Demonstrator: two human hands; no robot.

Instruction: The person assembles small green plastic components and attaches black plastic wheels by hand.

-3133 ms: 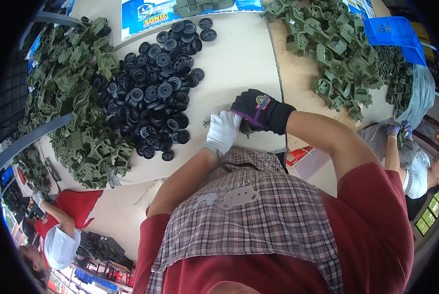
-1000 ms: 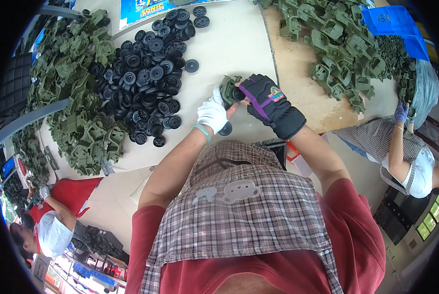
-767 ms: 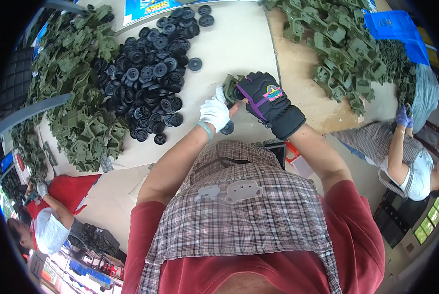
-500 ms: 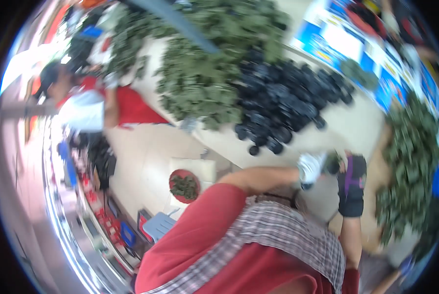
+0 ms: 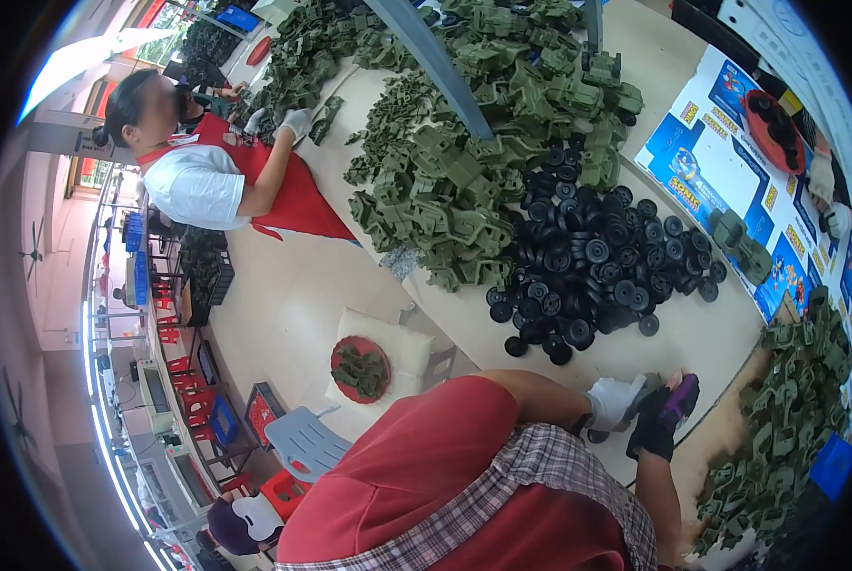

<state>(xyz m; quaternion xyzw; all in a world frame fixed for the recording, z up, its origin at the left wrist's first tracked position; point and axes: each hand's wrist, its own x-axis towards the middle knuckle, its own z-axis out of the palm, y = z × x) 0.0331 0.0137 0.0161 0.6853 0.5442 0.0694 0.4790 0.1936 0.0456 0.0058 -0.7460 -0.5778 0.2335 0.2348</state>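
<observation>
My left hand (image 5: 614,402), in a white glove, is closed beside the table's near edge. A small grey-green plastic part (image 5: 646,386) shows between it and my right hand (image 5: 668,414). That right hand wears a black and purple glove with bare fingertips, its fingers curled in near the part; what they grip is hidden. Just beyond lies a heap of black toy wheels (image 5: 597,249). Behind and left of it spreads a large pile of green toy vehicle bodies (image 5: 454,190). More green plastic parts (image 5: 778,428) lie on brown cardboard to the right.
A metal post (image 5: 435,67) slants above the pile. Printed blue-and-white card (image 5: 702,133) covers the far right, where another person's gloved hand (image 5: 837,221) works by a red bowl (image 5: 773,128). At left stands a co-worker in a red apron (image 5: 297,195). A red bowl of green parts (image 5: 360,369) sits on a stool.
The view has shifted, so the table and piles appear lower and sharper. My hands have drawn closer together around the small part.
</observation>
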